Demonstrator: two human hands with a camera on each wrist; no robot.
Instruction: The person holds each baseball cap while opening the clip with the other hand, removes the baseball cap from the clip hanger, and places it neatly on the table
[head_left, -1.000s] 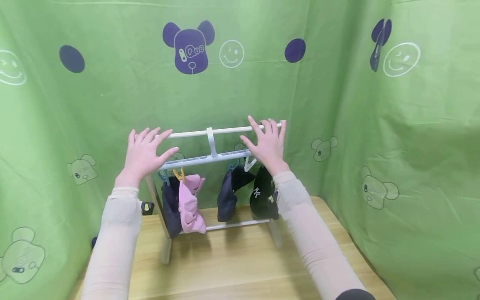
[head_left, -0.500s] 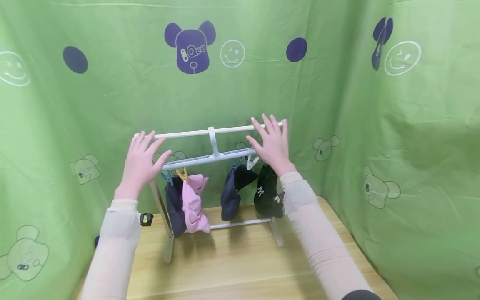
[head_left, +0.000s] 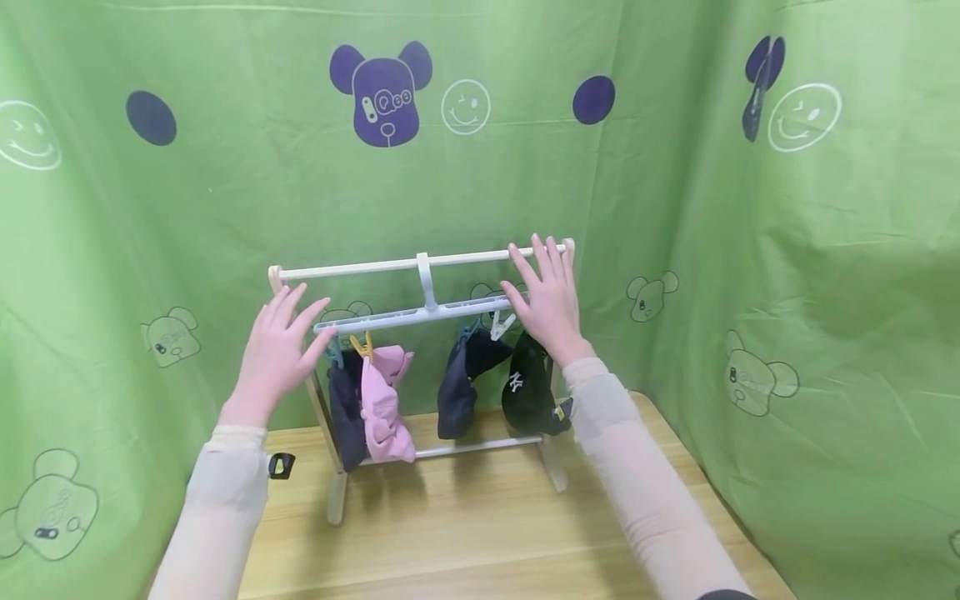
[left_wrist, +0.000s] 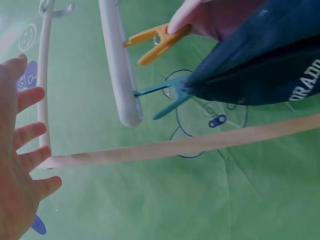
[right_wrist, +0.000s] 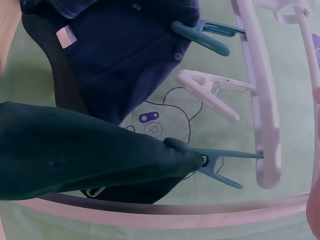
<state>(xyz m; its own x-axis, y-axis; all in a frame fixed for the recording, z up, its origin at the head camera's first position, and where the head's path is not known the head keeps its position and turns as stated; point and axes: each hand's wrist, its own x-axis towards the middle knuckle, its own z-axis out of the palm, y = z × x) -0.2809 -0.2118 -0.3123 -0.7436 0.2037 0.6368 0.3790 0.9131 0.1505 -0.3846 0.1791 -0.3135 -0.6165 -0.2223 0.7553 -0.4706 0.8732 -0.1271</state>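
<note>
My left hand (head_left: 273, 354) is held with spread fingers at the left end of a light-blue clip hanger (head_left: 397, 319). In the left wrist view, a gap separates that hand (left_wrist: 17, 155) from the hanger. My right hand (head_left: 552, 308), fingers extended, overlaps the right end of the white top rod (head_left: 360, 268); contact is unclear. The hanger hooks over this rod. From its clips hang a navy cap (head_left: 345, 417), a pink cloth item (head_left: 384, 408) on a yellow clip (left_wrist: 160, 42), another navy cap (right_wrist: 125, 55) and a dark green cap (right_wrist: 95, 155). A white clip (right_wrist: 212, 90) holds nothing.
The rack's wooden legs (head_left: 337, 500) stand on a wood-grain table (head_left: 465, 533), joined by a low white bar (head_left: 480, 447). Green curtains (head_left: 480, 183) printed with bear figures enclose the back and sides.
My left hand has come off the top rod, moving down and toward me. The right hand has shifted slightly right and down. The hanger and the hanging items stay in place.
</note>
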